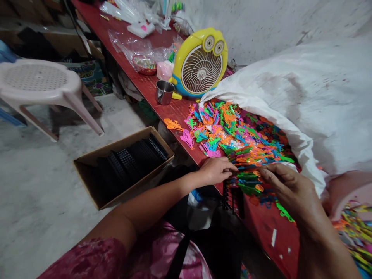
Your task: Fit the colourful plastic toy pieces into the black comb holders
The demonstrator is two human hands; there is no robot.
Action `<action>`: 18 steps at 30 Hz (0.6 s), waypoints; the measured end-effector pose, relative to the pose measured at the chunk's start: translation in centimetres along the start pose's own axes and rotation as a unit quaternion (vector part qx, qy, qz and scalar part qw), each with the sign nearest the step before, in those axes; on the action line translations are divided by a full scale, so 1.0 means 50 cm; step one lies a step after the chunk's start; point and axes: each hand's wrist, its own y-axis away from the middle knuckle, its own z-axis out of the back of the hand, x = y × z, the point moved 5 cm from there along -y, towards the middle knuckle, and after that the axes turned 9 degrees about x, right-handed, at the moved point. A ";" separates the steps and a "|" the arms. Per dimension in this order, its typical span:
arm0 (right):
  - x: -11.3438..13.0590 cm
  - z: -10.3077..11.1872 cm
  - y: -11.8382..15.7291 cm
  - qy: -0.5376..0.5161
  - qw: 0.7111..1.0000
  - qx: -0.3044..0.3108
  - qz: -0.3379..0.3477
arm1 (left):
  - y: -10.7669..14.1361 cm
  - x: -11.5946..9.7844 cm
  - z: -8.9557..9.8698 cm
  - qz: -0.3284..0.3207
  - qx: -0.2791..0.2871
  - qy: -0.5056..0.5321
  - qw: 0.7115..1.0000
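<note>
L hand (216, 171): kept low, palm down, fingers together & stretched toward R hand; narrow, fingertips at the pcs, nothing seen held.
R hand (286, 189): curled over the pcs, back of hand up, fingers & thumb drawn narrow; grip partly hidden by the hand, so held or merely touched can't be told.
Step in hand: a bunch of green-and-orange plastic pcs (248, 183) is being worked on btw both hands, lined up roughly side by side, round orange ends toward R hand.
Within reach: a heap of multicolour plastic cut-outs (232, 131) is spread just ahead of both hands, on a red table top (151, 83). More green & blue pcs are scattered just below R hand.
Ahead of R hand: a white sack (293, 104) is slumped against the heap, its mouth edge touching the pcs.
Beyond L hand: a yellow cartoon desk fan (200, 64) & a steel cup (164, 92) are stood on the table; plastic bags are piled further on.
Left of L arm: a cardboard box (90, 170) of black plastic racks (132, 161) is set on the floor, w/ a pale plastic stool (37, 79) further off.
Right of R arm: a pink tub (345, 190) is seen at frame edge, blurred pcs (356, 236) in it.
</note>
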 end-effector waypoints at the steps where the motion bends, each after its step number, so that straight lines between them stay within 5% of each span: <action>1: 0.002 0.000 -0.001 0.000 1.000 -0.002 0.003 | -0.004 -0.009 0.004 -0.011 0.008 -0.026 1.000; 12: 0.008 -0.001 0.001 -0.011 1.000 -0.011 0.019 | -0.029 -0.037 0.030 -0.055 0.062 -0.109 0.991; 18: 0.017 -0.006 0.000 -0.004 0.997 -0.056 0.047 | -0.018 -0.038 0.010 -0.010 0.019 -0.087 0.996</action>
